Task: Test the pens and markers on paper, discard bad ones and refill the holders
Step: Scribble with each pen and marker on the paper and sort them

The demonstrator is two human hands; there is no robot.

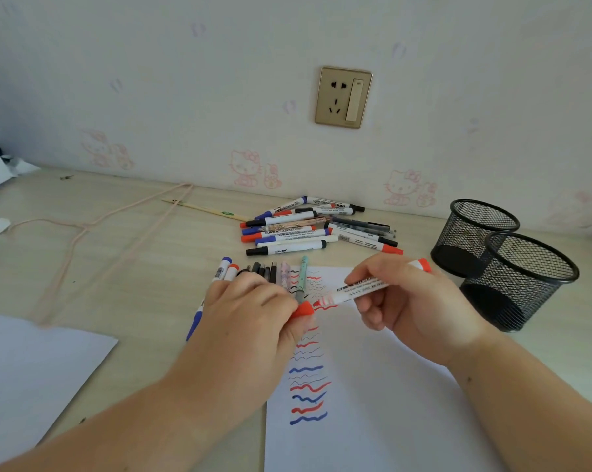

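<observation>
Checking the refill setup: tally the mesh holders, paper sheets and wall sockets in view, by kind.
Black mesh pen holders: 2
White paper sheets: 2
Gold wall socket: 1
Total: 5

Both forearms reach toward twelve o'clock, the left hand [250, 308] pinching a red cap [304, 309], the right hand [413, 301] gripping a marker [366, 287].

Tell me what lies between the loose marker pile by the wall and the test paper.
In the head view, a black-capped whiteboard marker edges the pile; past it, only a bare strip of desk reaches the paper.
</observation>
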